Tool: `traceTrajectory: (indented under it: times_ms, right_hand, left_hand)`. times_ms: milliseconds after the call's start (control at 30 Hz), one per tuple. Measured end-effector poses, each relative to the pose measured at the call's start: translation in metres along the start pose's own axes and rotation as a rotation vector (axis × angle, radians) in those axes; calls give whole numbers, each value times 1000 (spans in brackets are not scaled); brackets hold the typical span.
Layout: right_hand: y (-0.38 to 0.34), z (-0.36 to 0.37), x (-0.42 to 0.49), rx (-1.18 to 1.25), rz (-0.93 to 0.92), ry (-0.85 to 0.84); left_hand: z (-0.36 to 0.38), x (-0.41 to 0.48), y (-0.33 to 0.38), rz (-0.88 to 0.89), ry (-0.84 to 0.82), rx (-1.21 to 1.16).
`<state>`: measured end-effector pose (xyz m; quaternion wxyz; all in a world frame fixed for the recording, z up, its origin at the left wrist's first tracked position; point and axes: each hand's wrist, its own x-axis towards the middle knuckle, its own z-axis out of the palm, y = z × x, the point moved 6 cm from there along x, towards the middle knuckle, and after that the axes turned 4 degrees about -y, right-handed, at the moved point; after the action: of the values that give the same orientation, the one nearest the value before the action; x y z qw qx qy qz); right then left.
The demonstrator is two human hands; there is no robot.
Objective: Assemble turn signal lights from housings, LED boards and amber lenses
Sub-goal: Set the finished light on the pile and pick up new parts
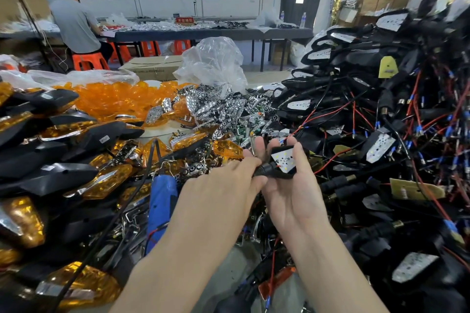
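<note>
My right hand (292, 193) cradles a black housing (284, 162), palm up, with a white LED board seated inside it. My left hand (223, 190) pinches the black stem of that same housing between thumb and fingers. A loose amber lens (226, 148) lies just beyond my left fingertips. More amber lenses (114, 99) fill a heap at the back left. Chrome reflectors (216, 109) are piled in the middle. A tall pile of black housings with red and black wires (394, 114) rises on the right.
Finished lights with amber lenses (63, 160) are stacked on the left. A blue tool (161, 201) lies under my left forearm. A clear plastic bag (213, 63) stands behind the reflectors. A person in grey sits at a far table (203, 33) on an orange stool.
</note>
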<state>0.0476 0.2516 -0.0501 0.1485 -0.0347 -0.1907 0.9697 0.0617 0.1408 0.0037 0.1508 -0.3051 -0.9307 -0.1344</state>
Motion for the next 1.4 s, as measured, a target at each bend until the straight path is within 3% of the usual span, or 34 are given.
traceTrajectory:
  times_ms: [100,300,367,433,500,633,733,833,900,1033,1233,1400]
  right_hand:
    - [-3,-1,4,38,-8,28]
    - [-35,-6,9,211,-61,67]
    - [-32,-5,8,200,-51,46]
    - [-28,-3,7,184,-41,22]
    - [-26,-3,6,159,-42,6]
    - [-17,-7,5,-17,-82,24]
    - [-3,-9,6,-147,-85,41]
    - [2,-13,6,-162,-72,55]
    - [1,-13,6,-134,-65,45]
    - [0,-13,6,-93,-39,18]
    - [-1,-13,3,-24,6,-27]
    - [-3,-13,4,17,14,-47]
  left_hand:
    - [-7,-4,-4,7,-4,10]
    - [-41,-23,-48,-94,-265,-59]
    - [-68,-24,-49,21,-166,-30]
    - [-96,-25,-51,158,49,93]
    - [-108,-30,-58,181,155,203]
    - [-61,-46,-87,8,-79,186]
    - [-35,-51,-90,-113,-174,319]
    - [-30,-55,-62,-64,-23,63]
    - [-15,-58,-37,1,-105,12]
    - [28,-64,-13,113,-297,223]
    - [47,-62,-11,161,-187,249]
    - [30,-67,-11,181,-159,55]
